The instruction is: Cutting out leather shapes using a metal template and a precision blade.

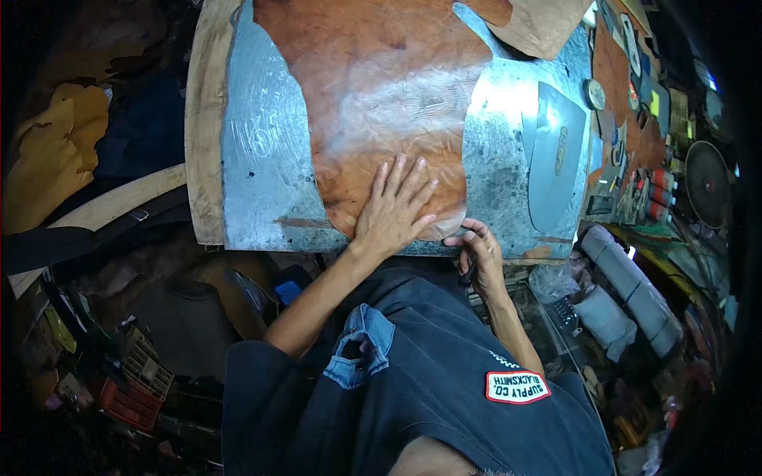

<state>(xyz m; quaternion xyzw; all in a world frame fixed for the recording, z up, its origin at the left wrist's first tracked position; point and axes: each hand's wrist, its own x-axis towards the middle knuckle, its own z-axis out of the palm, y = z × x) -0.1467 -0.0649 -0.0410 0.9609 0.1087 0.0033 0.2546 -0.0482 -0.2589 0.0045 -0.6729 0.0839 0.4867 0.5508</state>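
Note:
A brown leather hide [381, 95] lies across the grey, metal-topped table [266, 170], its rounded near end close to the table's front edge. My left hand [393, 202] rests flat on that near end, fingers spread and pointing away from me. Just right of the hide's near corner, my right hand [482, 252] is at the table edge with its fingers curled. They close on a slim dark tool [465, 278], mostly hidden by the hand, so its kind does not show.
Right of the hide lies a long grey-blue template [556, 163], with a small round tin [594, 94] beyond it. Another tan leather piece [544, 24] overlaps the far right. Red-and-white bottles [660, 194] and grey rolls [631, 274] crowd the right side. Yellow leather [59, 151] hangs at left.

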